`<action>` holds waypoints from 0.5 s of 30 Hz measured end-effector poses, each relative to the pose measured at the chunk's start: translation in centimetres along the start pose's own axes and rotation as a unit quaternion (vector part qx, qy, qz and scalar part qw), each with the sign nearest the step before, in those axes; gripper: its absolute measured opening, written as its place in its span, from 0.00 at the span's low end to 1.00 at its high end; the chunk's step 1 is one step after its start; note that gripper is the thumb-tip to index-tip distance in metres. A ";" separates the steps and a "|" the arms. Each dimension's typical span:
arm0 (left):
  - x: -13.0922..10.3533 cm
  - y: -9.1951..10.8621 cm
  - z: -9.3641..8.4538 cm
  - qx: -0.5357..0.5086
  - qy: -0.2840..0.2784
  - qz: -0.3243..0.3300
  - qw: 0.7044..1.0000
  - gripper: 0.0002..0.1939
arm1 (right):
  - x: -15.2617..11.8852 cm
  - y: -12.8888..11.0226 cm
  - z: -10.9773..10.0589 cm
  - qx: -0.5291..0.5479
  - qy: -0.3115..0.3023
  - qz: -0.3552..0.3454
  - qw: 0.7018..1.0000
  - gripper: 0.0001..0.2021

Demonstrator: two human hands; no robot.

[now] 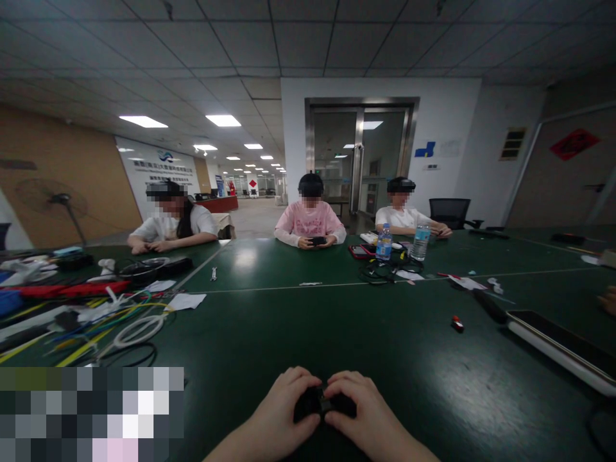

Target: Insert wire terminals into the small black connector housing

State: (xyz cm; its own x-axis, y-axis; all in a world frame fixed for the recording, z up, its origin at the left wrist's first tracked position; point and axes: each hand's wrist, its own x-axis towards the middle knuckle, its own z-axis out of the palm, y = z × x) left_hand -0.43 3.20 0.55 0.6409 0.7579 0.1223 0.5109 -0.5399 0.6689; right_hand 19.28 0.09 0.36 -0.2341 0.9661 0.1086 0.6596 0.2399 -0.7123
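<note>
Near the table's front edge, my left hand (285,405) and my right hand (362,407) meet around a small black object (324,404). Thumbs and fingers of both hands curl over its two sides. Its middle shows between the fingertips, while its ends are covered, so its exact kind cannot be made out. It is at or just above the dark green table (250,333).
Coiled cables (139,330) and tools crowd the left. A wrench (213,274), paper (187,301) and two water bottles (384,244) are farther off. At right are a small red item (457,323) and a long flat device (561,350). Three people sit opposite; the lower-left corner is blurred out.
</note>
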 end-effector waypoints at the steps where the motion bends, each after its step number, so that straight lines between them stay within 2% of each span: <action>1: 0.0 0.0 0.0 0.001 0.000 0.000 1.000 0.22 | 0.0 0.0 0.0 -0.002 -0.002 -0.001 1.000 0.11; 4: -0.1 -0.1 0.1 0.007 0.002 0.003 1.000 0.26 | 0.0 -0.1 0.0 -0.006 0.002 -0.005 1.000 0.11; 15: 0.1 0.0 0.0 0.022 0.004 0.005 1.000 0.22 | 0.0 0.0 -0.1 0.001 0.008 -0.015 1.000 0.11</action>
State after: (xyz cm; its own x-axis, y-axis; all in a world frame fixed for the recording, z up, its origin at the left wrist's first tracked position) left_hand -0.38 3.25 0.53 0.6421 0.7547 0.1347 0.5295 -0.5637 0.6339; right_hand 19.36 0.11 0.37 -0.2426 0.9599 0.1401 0.6506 0.2682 -0.7105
